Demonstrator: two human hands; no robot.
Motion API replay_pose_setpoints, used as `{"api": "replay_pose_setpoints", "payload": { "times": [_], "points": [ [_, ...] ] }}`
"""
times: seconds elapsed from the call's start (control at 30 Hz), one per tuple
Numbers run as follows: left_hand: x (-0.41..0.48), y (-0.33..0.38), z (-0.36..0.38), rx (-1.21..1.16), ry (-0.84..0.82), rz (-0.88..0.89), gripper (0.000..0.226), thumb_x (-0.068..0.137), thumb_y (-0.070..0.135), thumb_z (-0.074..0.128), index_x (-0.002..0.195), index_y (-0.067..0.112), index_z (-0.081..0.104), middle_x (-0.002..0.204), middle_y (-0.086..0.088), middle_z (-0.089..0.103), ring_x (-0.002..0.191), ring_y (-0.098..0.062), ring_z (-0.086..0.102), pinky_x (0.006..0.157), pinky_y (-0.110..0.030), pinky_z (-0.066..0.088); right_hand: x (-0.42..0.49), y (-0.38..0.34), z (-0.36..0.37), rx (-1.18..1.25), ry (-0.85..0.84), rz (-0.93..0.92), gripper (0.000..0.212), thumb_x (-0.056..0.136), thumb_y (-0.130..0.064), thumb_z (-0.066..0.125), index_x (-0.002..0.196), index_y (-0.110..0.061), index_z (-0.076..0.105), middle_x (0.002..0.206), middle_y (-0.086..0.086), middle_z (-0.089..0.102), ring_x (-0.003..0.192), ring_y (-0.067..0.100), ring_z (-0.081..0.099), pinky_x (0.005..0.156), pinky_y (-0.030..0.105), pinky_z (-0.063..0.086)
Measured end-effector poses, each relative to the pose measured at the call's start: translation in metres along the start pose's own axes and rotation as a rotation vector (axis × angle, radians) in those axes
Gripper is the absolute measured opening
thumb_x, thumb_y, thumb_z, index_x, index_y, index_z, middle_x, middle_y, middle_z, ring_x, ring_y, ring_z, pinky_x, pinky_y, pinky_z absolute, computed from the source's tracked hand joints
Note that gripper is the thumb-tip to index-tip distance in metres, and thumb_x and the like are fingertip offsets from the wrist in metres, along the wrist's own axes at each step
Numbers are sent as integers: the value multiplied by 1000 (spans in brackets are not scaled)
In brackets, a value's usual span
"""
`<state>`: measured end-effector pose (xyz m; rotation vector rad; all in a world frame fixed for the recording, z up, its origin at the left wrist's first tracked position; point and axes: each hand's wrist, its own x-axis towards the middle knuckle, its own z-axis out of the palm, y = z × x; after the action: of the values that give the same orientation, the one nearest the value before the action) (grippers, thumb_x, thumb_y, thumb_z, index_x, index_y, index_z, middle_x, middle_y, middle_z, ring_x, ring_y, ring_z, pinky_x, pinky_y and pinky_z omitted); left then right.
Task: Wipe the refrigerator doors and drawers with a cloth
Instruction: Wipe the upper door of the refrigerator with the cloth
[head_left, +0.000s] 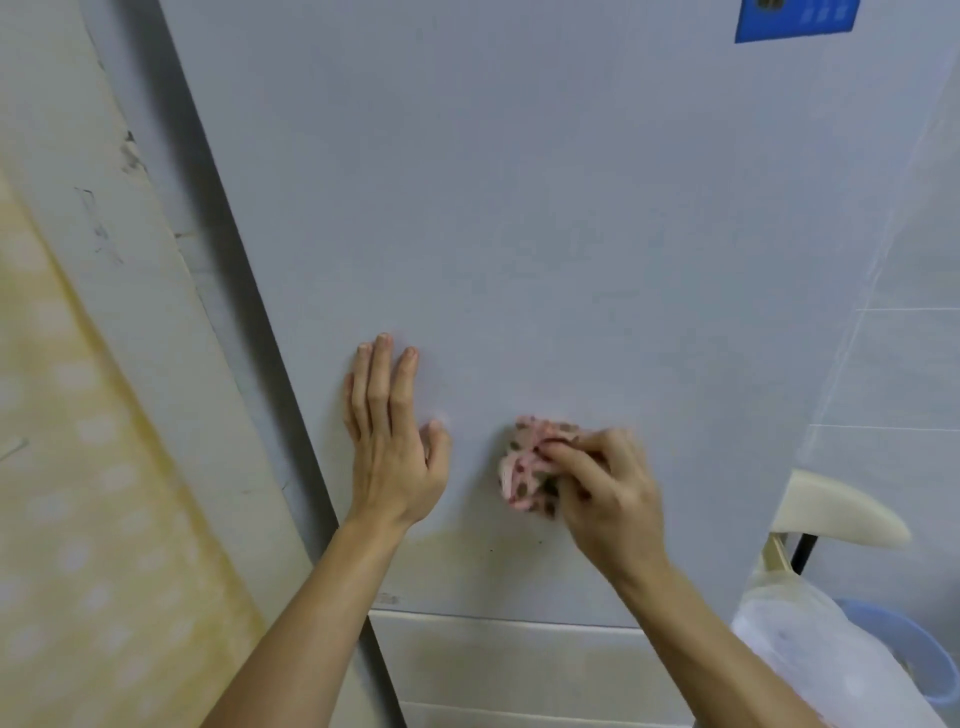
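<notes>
Evidently early on: the right hand (605, 488) bunches a pink patterned cloth (530, 467) against the refrigerator door (519, 208) at five o'clock, while the left hand (392, 436), flat and spread, braces beside it. Yellowish smudges below and the drawers (519, 670) at six o'clock look unwiped.

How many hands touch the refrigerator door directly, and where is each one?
1. The left hand lies flat and open on the refrigerator door, low on its left part. The right hand, to its right, presses a pink cloth against the door instead.
</notes>
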<state>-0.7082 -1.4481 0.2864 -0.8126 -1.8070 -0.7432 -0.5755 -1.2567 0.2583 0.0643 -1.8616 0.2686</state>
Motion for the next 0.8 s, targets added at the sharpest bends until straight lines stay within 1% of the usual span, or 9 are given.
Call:
{"api": "replay_pose_setpoints", "payload": {
  "times": [0.07,0.13,0.2,0.3,0.43,0.53,0.6,0.67,0.8],
  "points": [
    [0,-8,-5,10,4,-12,77,88,6,59,159,1,30,171,-22,18,163,-34,6,131,-57,13,61,-2,-6,15,208,73,24,91,-9,67,110,-15,82,89,6,57,79,24,52,69,34,46],
    [2,-15,-10,15,7,-17,73,90,4,56,158,-1,32,171,-22,19,163,-34,7,132,-55,13,110,-3,-8,33,379,133,30,91,-6,71,118,-16,79,92,0,50,75,25,54,69,32,48],
    [4,-24,-13,13,2,-4,71,91,4,55,158,-2,33,172,-20,18,163,-35,8,132,-53,13,117,-9,2,13,428,149,30,93,-5,74,120,-16,78,88,2,46,73,25,51,69,30,45],
    [4,-32,-16,-2,-10,29,72,91,3,57,159,-1,34,172,-19,18,163,-37,11,132,-51,13,55,-23,27,-14,243,41,26,95,-3,73,117,-15,80,84,4,46,75,26,46,72,31,40],
    [2,-39,-18,-10,-33,41,73,91,2,59,159,-2,33,173,-18,18,163,-37,11,132,-51,13,-54,-36,55,-32,-145,-94,27,91,5,61,96,-10,82,80,9,62,70,29,49,53,40,49],
    [-1,-47,-23,-11,-45,32,75,90,1,58,160,-1,31,174,-15,15,163,-35,9,132,-55,14,-61,-43,55,-33,-256,-76,23,84,3,62,87,-12,80,79,6,61,75,25,46,49,38,46],
    [-3,-54,-27,-6,-54,30,77,88,0,55,161,0,30,175,-11,12,163,-35,9,132,-55,14,-26,-47,48,-37,-134,-41,21,85,1,68,91,-13,82,79,6,60,76,25,47,57,37,44],
    [-2,-59,-30,1,-49,18,79,86,-2,50,162,1,28,176,-10,11,164,-35,9,132,-55,13,30,-49,38,-59,80,24,25,86,4,71,100,-14,82,80,7,55,77,27,47,64,34,39],
    [-1,-65,-36,-7,-61,5,83,83,-5,42,163,2,24,177,-6,6,164,-34,8,133,-51,13,109,-56,38,-41,350,124,30,92,2,69,115,-14,79,88,-3,43,78,21,47,74,21,34]
  ]
}}
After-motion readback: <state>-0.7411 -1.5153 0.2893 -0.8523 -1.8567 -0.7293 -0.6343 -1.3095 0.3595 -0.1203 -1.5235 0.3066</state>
